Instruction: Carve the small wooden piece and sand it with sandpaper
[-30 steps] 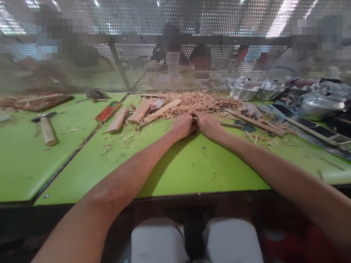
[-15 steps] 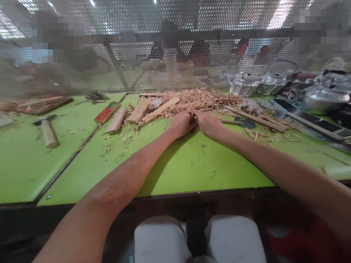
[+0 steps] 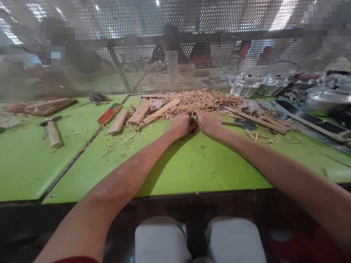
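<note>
My left hand (image 3: pixel 182 124) and my right hand (image 3: pixel 207 122) meet over the green table (image 3: pixel 192 164), fingertips almost touching. Both are closed, with the fingers curled round something small and dark that I cannot make out. Just beyond them lies a heap of wood shavings (image 3: pixel 203 99). To the left of my hands a thin wooden strip (image 3: pixel 163 110) and two short wooden blocks (image 3: pixel 140 111) (image 3: pixel 118 121) rest on the table. Close to my right hand is a tool with a dark blade (image 3: pixel 245 123) and a wooden handle.
A hammer (image 3: pixel 54 133) and a red block (image 3: pixel 109 114) lie to the left. A long wooden stick (image 3: pixel 257 119) lies right of the shavings. Metal kettles (image 3: pixel 326 98) and a dark framed panel (image 3: pixel 315 118) stand at the right. A perforated screen (image 3: pixel 181 65) runs behind, with people beyond.
The view has shifted slightly, so the objects at the left appear a little further right. My hands stay together in nearly the same place and pose.
</note>
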Action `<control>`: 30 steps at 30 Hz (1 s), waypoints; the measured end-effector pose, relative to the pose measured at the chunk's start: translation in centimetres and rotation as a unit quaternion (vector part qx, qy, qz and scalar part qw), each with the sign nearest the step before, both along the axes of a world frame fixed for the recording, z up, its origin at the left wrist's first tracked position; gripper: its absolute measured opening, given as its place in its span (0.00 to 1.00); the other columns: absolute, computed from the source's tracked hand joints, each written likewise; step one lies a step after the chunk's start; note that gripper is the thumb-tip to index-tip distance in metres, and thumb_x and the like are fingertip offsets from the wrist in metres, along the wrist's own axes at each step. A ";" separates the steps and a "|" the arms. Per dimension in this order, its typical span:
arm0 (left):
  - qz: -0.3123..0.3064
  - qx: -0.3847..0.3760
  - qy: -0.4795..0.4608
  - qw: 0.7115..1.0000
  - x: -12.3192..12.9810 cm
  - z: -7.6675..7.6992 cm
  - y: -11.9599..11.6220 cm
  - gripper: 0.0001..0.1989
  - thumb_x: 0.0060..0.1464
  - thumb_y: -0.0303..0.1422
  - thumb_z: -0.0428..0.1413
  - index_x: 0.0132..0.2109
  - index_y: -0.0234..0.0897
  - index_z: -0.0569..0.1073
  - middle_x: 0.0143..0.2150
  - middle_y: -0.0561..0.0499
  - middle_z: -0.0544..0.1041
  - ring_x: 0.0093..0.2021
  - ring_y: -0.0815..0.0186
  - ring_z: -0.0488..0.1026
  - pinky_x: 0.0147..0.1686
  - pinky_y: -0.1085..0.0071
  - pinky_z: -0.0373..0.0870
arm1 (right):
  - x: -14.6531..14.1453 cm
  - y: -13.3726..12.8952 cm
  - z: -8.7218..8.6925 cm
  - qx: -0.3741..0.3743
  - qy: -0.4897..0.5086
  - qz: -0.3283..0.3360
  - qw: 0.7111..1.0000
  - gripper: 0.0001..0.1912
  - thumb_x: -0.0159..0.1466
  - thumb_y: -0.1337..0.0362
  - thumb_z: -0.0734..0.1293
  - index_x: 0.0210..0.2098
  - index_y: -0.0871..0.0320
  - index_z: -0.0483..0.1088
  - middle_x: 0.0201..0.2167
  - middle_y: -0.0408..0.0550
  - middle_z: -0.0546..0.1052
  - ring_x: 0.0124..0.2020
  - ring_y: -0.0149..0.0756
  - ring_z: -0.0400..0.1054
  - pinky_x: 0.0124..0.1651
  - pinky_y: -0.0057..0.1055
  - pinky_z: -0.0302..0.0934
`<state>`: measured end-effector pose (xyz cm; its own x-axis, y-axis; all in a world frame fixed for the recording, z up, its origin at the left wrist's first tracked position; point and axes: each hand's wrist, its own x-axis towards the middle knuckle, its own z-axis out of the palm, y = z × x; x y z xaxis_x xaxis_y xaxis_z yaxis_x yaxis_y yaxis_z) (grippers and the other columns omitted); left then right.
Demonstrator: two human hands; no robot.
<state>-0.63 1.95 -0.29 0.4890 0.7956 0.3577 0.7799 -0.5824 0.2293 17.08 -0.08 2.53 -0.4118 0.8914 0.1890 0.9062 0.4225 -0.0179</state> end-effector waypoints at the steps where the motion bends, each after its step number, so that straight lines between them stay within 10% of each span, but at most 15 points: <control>1: 0.000 0.001 0.002 1.000 0.0 0.0 0.0 0.14 0.73 0.31 0.60 0.41 0.33 0.90 0.55 0.37 0.87 0.48 0.55 0.84 0.51 0.62 0.80 | -0.1 0.0 0.1 -0.004 0.000 -0.003 1.000 0.24 0.80 0.72 0.57 0.69 0.66 0.73 0.49 0.67 0.86 0.45 0.53 0.78 0.47 0.41 0.62; 23: -0.020 -0.008 -0.028 0.999 -0.3 -0.3 0.1 0.13 0.69 0.29 0.61 0.47 0.35 0.92 0.63 0.38 0.87 0.53 0.53 0.87 0.58 0.60 0.83 | -0.9 0.7 0.0 0.005 -0.009 0.002 1.000 0.26 0.79 0.74 0.58 0.72 0.66 0.72 0.52 0.64 0.88 0.51 0.50 0.80 0.50 0.37 0.65; 30: 0.009 -0.018 -0.058 0.998 -0.1 -0.5 0.4 0.12 0.70 0.29 0.60 0.42 0.34 0.89 0.52 0.39 0.89 0.46 0.57 0.85 0.51 0.62 0.82 | -0.6 -0.2 0.1 -0.003 -0.010 0.003 1.000 0.24 0.80 0.74 0.57 0.70 0.66 0.74 0.52 0.66 0.87 0.49 0.50 0.80 0.48 0.38 0.63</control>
<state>-0.72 2.31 -0.79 0.4316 0.8168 0.3828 0.7568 -0.5588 0.3392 16.51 -0.33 2.67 -0.4201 0.8903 0.1756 0.9041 0.4272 -0.0030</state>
